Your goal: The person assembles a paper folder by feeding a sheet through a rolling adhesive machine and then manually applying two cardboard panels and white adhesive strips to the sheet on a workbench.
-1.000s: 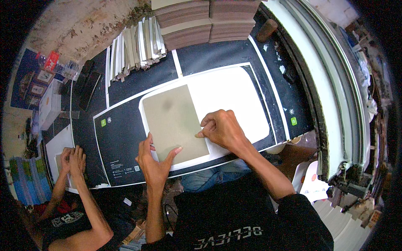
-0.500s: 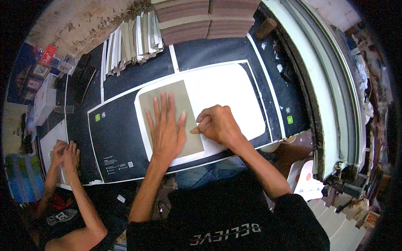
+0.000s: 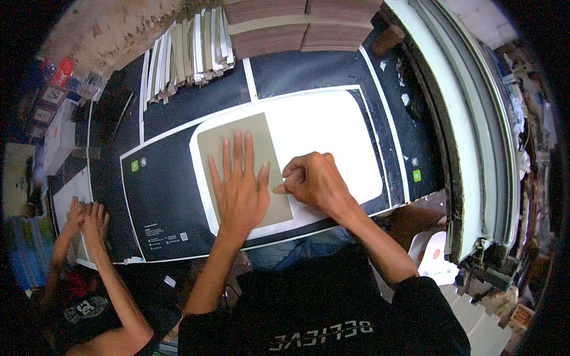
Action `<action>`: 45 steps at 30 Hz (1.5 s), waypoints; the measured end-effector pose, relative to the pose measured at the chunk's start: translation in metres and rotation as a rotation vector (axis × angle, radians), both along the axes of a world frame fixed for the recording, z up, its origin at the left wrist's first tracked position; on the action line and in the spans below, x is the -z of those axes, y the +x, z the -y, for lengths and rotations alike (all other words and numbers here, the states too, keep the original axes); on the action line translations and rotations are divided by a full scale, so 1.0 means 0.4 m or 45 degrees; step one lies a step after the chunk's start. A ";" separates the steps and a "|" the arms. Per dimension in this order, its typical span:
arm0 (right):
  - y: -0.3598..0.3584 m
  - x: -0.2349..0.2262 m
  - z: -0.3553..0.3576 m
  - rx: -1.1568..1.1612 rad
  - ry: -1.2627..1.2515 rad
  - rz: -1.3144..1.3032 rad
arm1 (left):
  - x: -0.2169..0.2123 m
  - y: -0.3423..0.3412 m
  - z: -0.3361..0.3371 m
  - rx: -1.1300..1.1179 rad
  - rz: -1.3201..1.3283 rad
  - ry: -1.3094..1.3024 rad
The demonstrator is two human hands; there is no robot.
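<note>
My left hand (image 3: 238, 184) lies flat, fingers spread, on a greyish-tan cardboard panel (image 3: 237, 133). The panel rests on the white middle of a large black-and-white printed sheet (image 3: 332, 127) spread over the table. My right hand (image 3: 314, 181) is curled at the panel's right edge, fingertips pinched against that edge beside my left thumb. Whether it grips the panel or only presses on it is not visible.
A fanned stack of grey and white boards (image 3: 187, 50) lies at the back left; brown cardboard stacks (image 3: 303, 26) stand at the back. Another person's hands (image 3: 86, 216) press on a white sheet at the left. A curved metal frame (image 3: 475, 118) runs along the right.
My left hand moved from the panel's near edge up onto its face and now lies flat lower on it. My right hand stayed at the right edge. The other person's hands shifted slightly.
</note>
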State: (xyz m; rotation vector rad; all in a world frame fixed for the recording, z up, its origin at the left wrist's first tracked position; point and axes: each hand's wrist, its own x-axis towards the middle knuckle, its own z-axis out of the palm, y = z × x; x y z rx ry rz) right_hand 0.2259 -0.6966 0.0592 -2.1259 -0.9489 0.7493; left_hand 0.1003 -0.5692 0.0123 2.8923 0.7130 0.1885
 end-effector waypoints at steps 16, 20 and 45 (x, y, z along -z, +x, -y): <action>-0.001 0.025 -0.001 0.015 0.011 0.075 | 0.004 -0.002 -0.003 0.001 0.074 -0.021; -0.006 -0.003 -0.006 0.029 -0.077 0.054 | -0.001 -0.006 -0.004 0.005 0.073 -0.028; -0.011 -0.046 -0.078 -0.197 0.160 0.015 | -0.016 -0.097 -0.039 -0.023 0.039 -0.086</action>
